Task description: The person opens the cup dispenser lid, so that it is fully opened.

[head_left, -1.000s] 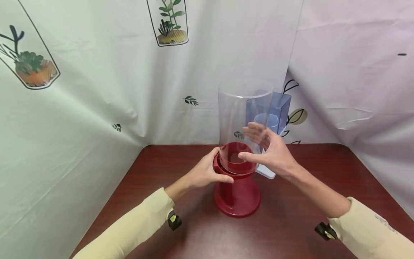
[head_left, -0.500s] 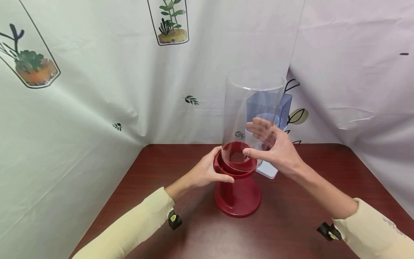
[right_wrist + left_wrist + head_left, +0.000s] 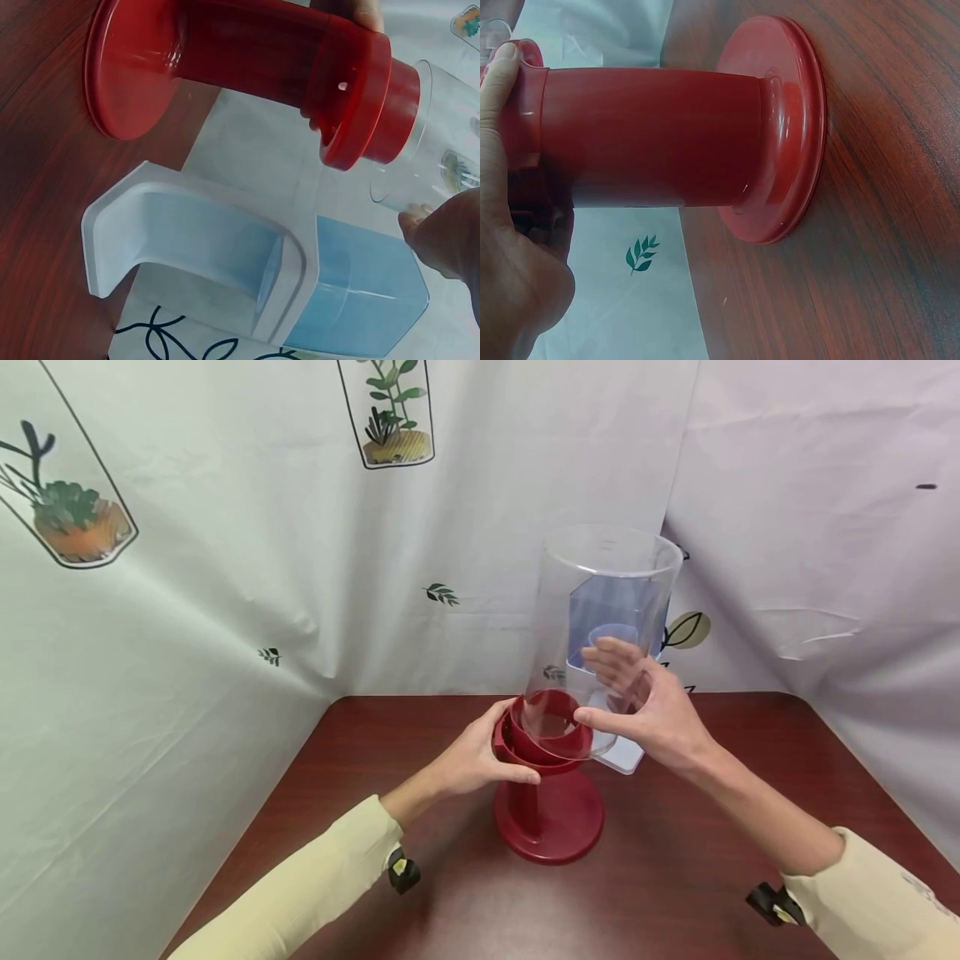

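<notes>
A red dispenser stand (image 3: 566, 827) with a round foot is upright on the table. My left hand (image 3: 480, 752) grips its upper collar, thumb in front and fingers around the far left side; the left wrist view shows the thumb (image 3: 502, 71) on the collar. My right hand (image 3: 660, 714) holds a tall clear cylinder (image 3: 558, 602) low on its right side, thumb in front and fingers behind the clear wall. The cylinder leans right. In the right wrist view its lower rim (image 3: 421, 112) is right at the end of the red inner ring (image 3: 397, 112), which sits in the collar.
A second dispenser stands behind to the right, with a white stand (image 3: 180, 187) and a translucent blue container (image 3: 360, 292). The dark red wooden table (image 3: 405, 893) meets white plant-printed cloth (image 3: 225, 527) at its back and left.
My right hand has carried the cylinder to the right, and its lower end has shifted right over the red ring. The cylinder now leans more to the right. My left hand and the stand have stayed put.
</notes>
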`<act>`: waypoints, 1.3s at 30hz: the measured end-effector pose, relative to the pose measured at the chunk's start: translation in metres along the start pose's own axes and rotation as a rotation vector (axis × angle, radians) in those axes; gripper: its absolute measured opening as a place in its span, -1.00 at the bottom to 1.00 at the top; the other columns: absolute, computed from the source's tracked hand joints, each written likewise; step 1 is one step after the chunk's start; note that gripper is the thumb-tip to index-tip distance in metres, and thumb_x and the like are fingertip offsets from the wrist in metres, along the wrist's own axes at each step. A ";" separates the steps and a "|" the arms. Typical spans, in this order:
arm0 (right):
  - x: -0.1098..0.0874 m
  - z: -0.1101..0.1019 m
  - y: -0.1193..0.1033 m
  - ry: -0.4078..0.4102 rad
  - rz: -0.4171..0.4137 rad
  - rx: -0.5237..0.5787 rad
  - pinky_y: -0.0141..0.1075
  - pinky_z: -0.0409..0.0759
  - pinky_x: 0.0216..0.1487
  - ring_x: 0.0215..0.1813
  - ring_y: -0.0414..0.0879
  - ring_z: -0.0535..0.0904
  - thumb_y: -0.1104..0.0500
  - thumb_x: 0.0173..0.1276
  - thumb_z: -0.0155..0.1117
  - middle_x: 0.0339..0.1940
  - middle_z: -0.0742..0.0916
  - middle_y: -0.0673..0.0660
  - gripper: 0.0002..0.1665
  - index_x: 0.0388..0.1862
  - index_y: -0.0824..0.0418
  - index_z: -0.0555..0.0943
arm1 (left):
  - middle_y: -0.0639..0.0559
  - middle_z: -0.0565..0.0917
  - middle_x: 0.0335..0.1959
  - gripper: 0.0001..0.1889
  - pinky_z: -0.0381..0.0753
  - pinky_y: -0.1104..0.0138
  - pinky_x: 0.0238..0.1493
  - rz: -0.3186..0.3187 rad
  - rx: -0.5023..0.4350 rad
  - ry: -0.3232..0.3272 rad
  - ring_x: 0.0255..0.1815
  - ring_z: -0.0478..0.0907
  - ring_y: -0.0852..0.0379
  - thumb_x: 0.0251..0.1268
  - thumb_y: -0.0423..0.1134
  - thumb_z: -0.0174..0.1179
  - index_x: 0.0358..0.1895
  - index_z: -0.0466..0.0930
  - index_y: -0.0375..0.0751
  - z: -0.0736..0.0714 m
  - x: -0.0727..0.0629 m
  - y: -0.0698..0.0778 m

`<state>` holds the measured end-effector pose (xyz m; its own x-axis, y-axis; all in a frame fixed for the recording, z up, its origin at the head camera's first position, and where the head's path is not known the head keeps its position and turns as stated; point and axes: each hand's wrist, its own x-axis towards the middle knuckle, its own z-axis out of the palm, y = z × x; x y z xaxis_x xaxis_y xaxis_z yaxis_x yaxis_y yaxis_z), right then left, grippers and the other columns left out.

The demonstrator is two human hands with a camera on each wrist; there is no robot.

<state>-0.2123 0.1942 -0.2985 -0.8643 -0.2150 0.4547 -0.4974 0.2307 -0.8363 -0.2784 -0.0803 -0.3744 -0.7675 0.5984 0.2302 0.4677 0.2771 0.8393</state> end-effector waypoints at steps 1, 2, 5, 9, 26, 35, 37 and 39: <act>-0.001 -0.001 0.000 0.001 -0.002 0.007 -0.35 0.42 0.48 0.54 0.21 0.44 0.30 0.29 0.58 0.51 0.57 0.20 0.02 0.64 0.30 0.25 | 0.11 0.55 0.37 0.02 0.72 0.23 0.14 0.002 0.002 0.001 0.30 0.55 0.09 0.05 -0.10 0.67 0.58 0.25 0.02 0.000 0.000 0.000; -0.001 -0.002 0.000 0.003 -0.004 0.006 -0.37 0.42 0.47 0.54 0.19 0.45 0.30 0.30 0.58 0.51 0.57 0.20 0.02 0.64 0.31 0.25 | 0.11 0.54 0.37 0.02 0.73 0.23 0.14 0.003 0.003 0.001 0.30 0.55 0.09 0.05 -0.09 0.67 0.58 0.25 0.02 0.000 0.000 0.000; -0.003 -0.004 0.001 0.007 -0.014 0.012 -0.37 0.42 0.46 0.54 0.13 0.46 0.32 0.29 0.58 0.51 0.57 0.21 0.01 0.63 0.31 0.26 | 0.12 0.54 0.38 0.03 0.73 0.23 0.13 0.003 0.008 0.002 0.30 0.55 0.10 0.04 -0.09 0.67 0.58 0.25 0.02 0.000 0.000 0.000; -0.004 -0.006 0.003 0.009 -0.021 0.001 -0.35 0.43 0.46 0.53 0.06 0.48 0.32 0.29 0.58 0.51 0.57 0.19 0.01 0.63 0.28 0.27 | 0.12 0.54 0.38 0.03 0.72 0.23 0.14 0.004 0.014 0.006 0.30 0.55 0.10 0.04 -0.09 0.67 0.59 0.24 0.02 0.001 0.000 0.001; -0.019 -0.016 0.002 0.055 -0.018 0.055 -0.45 0.51 0.34 0.52 -0.04 0.49 0.42 0.30 0.53 0.49 0.58 0.18 -0.02 0.62 0.29 0.27 | 0.12 0.54 0.38 0.02 0.73 0.23 0.13 0.024 0.004 0.002 0.30 0.55 0.11 0.03 -0.12 0.68 0.58 0.27 -0.01 -0.001 0.000 0.001; -0.025 -0.021 0.002 0.069 -0.024 0.058 -0.45 0.51 0.35 0.47 -0.16 0.53 0.44 0.30 0.51 0.47 0.60 0.15 -0.04 0.61 0.29 0.28 | 0.05 0.52 0.43 0.03 0.75 0.17 0.12 0.021 -0.010 -0.010 0.33 0.53 0.05 0.04 -0.16 0.67 0.59 0.25 -0.02 -0.001 0.000 0.002; -0.026 -0.022 0.003 0.074 -0.027 0.078 -0.44 0.50 0.36 0.47 -0.14 0.52 0.47 0.29 0.51 0.46 0.61 0.13 -0.05 0.60 0.31 0.28 | 0.03 0.52 0.43 0.02 0.75 0.18 0.11 0.019 -0.012 -0.011 0.33 0.52 0.06 0.03 -0.16 0.67 0.59 0.26 -0.01 -0.001 0.000 0.002; -0.028 -0.023 0.004 0.079 -0.029 0.089 -0.43 0.50 0.37 0.48 -0.12 0.52 0.48 0.29 0.51 0.45 0.61 0.11 -0.04 0.60 0.34 0.28 | 0.01 0.52 0.43 0.02 0.75 0.19 0.10 0.016 -0.010 -0.011 0.33 0.52 0.07 0.03 -0.15 0.67 0.58 0.26 -0.01 -0.001 -0.001 0.002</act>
<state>-0.1924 0.2229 -0.3075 -0.8544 -0.1437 0.4993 -0.5170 0.1391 -0.8446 -0.2776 -0.0810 -0.3720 -0.7552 0.6107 0.2383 0.4753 0.2597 0.8406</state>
